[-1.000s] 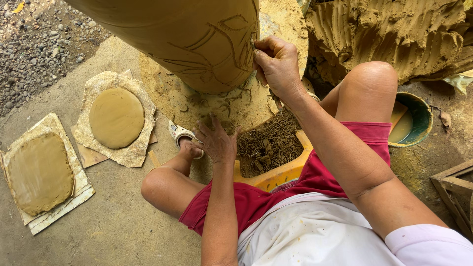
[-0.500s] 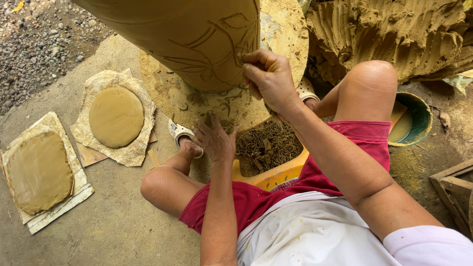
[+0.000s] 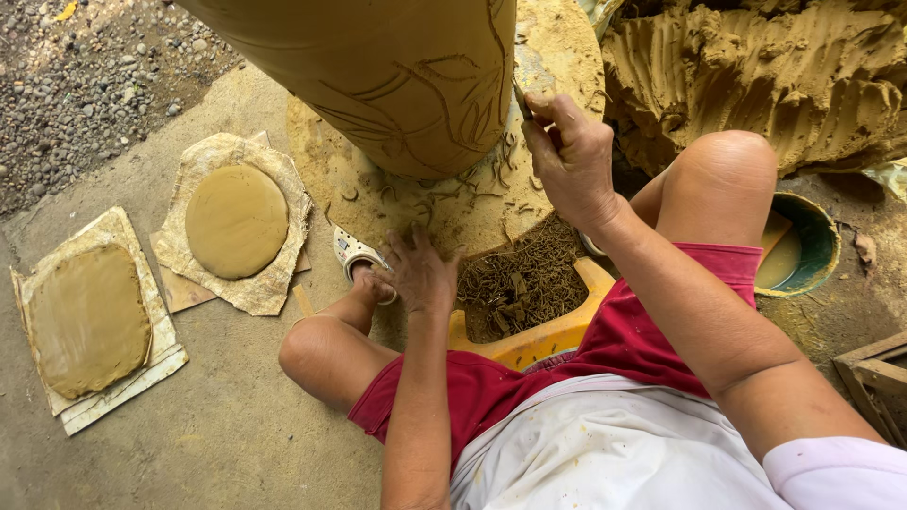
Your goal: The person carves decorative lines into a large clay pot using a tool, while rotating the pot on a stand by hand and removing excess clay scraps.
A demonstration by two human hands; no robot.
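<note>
A large tan clay vase [image 3: 378, 66] with carved leaf lines stands on a round clay-caked wheel [image 3: 472, 198]. My right hand [image 3: 572, 161] grips a thin carving tool [image 3: 521, 94] whose tip meets the vase's right side. My left hand [image 3: 419, 274], fingers spread and holding nothing, rests flat on the wheel's near edge. Curled clay shavings [image 3: 520, 283] lie heaped in a yellow container [image 3: 557, 335] between my knees.
Two flat clay discs [image 3: 236, 219] [image 3: 87, 319] lie on paper sheets on the concrete floor at the left. A big mound of raw clay [image 3: 756, 76] rises at the right. A green bowl [image 3: 808, 246] of slip sits beside my right knee. Gravel [image 3: 85, 85] covers the far left.
My right hand has moved from the vase's lower right edge up and to the right with the tool. The left hand has stayed on the wheel's edge.
</note>
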